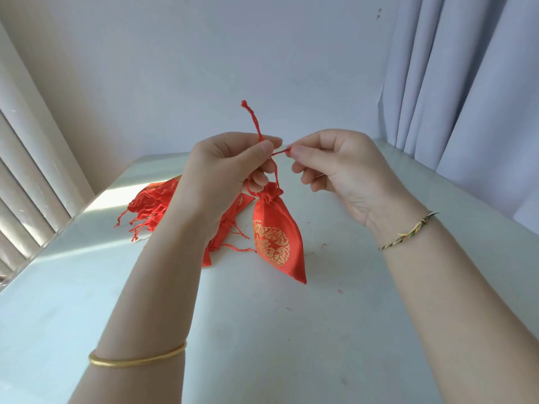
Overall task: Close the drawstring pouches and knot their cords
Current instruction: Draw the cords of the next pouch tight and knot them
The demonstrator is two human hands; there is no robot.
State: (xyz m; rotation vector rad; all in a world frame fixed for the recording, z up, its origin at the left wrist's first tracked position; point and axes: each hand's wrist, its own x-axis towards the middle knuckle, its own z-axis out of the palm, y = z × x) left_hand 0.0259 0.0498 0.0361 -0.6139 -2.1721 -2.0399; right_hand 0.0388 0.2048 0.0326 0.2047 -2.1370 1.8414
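The left hand (pixel 230 164) pinches the upper cord (pixel 253 123) tightly between thumb and forefinger, and the cord's knotted tail stands up above the pinch. The right hand (pixel 335 170) nips the end of the side cord (pixel 281 153) between thumb and fingertip. This cord runs taut across the short gap from the left thumb. The pouch (pixel 274 237) hangs just below the left-hand pinch with its neck already gathered shut. Whether its lowest corner touches the table (pixel 350 316) cannot be told.

The step looks like forming the knot. To do it well, the left pinch should probably sit low, close to the gathered neck, so the mouth cannot slacken. The right hand would then draw its end through, pulling steadily outward from the left hand. The thin cord may fray or slip if it is jerked. The knot is best seated down against the neck.

A gold ornamental print (pixel 271 243) covers the pouch face below the grip. It is too stylised to read, and no brand or label shows. More red pouches lie in a pile (pixel 151 205) beyond the left forearm.
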